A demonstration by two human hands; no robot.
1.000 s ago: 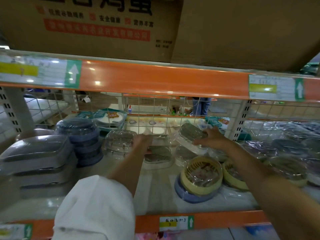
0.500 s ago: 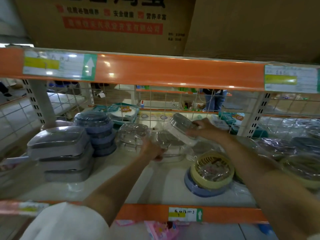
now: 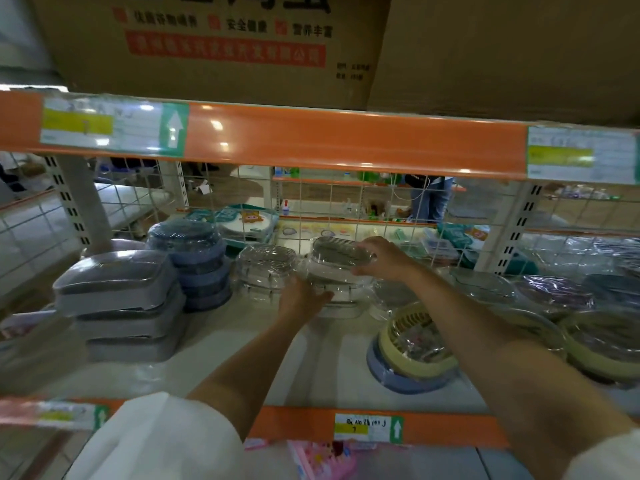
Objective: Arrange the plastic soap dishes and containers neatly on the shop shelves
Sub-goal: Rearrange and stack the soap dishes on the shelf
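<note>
Both hands reach deep toward the shelf's [image 3: 242, 344] back: right hand [image 3: 382, 259] grips the top clear dish [image 3: 337, 252], left hand [image 3: 301, 299] lies flat against the stack [image 3: 341, 292] beneath.

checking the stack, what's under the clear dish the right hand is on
Under the clear dish that the right hand holds sit more clear wrapped dishes, steadied by the left hand. That hand and the plastic wrap hide how many.

Above me sit two big brown cardboard boxes [image 3: 221, 46], one printed with red Chinese text. I see white price labels [image 3: 114, 128] with green arrows, a white wire grid [image 3: 346, 202], and someone in blue jeans [image 3: 431, 199] beyond.
</note>
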